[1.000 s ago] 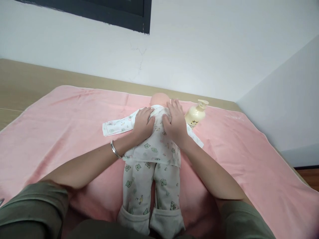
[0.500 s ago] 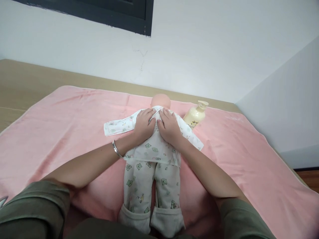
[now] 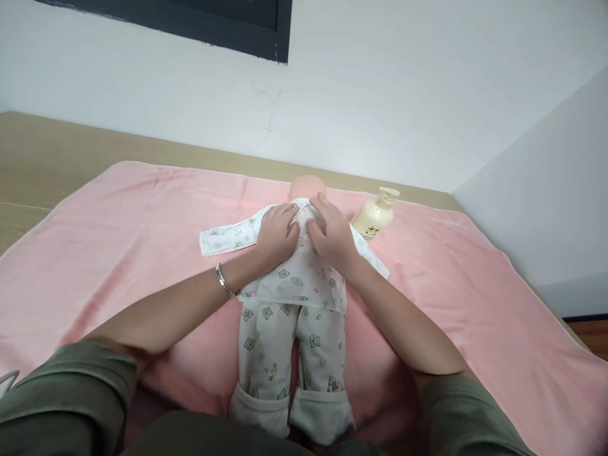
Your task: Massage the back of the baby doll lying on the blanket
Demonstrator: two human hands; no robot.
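Note:
A baby doll [image 3: 306,187] in white printed clothes [image 3: 294,316] lies on a pink towel [image 3: 118,228], its head away from me and its legs toward me. My left hand [image 3: 276,233], with a silver bracelet at the wrist, rests flat on the doll's upper body, fingers stretched toward the collar. My right hand [image 3: 329,232] lies flat beside it on the right shoulder area, fingers also extended. The two hands nearly touch at the middle. One sleeve [image 3: 228,235] sticks out to the left.
A cream pump bottle [image 3: 375,216] stands on the towel just right of the doll's head. The towel covers a wooden surface [image 3: 42,158] against a white wall. A dark window frame [image 3: 228,25] sits high on the wall.
My right hand slid from the doll's right side toward the middle, next to my left hand, and then up a little toward the collar. My left hand barely moved.

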